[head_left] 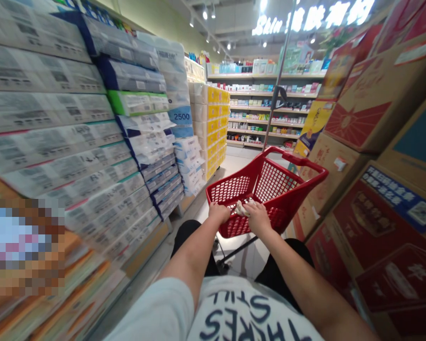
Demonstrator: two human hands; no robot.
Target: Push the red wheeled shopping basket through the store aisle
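A red plastic shopping cart [230, 230] stands right in front of me, its handle [314, 166] on the far right side. My left hand [219, 213] is closed over the cart's near rim. To its right, my right hand [257, 216] is closed on the same rim. A small whitish crumpled thing [240, 208] shows at the fingers of my right hand; whether it is tissue or something else I cannot make out. The basket's mesh walls show, and part of its floor is hidden by my hands.
Stacked packs of tissue paper [88, 113] line the left side. Yellow-and-white packs [215, 128] stand farther along. Cardboard boxes [362, 104] are piled close on the right. A grey pole [271, 113] rises behind the cart. Shelves of small goods [266, 94] cross the back.
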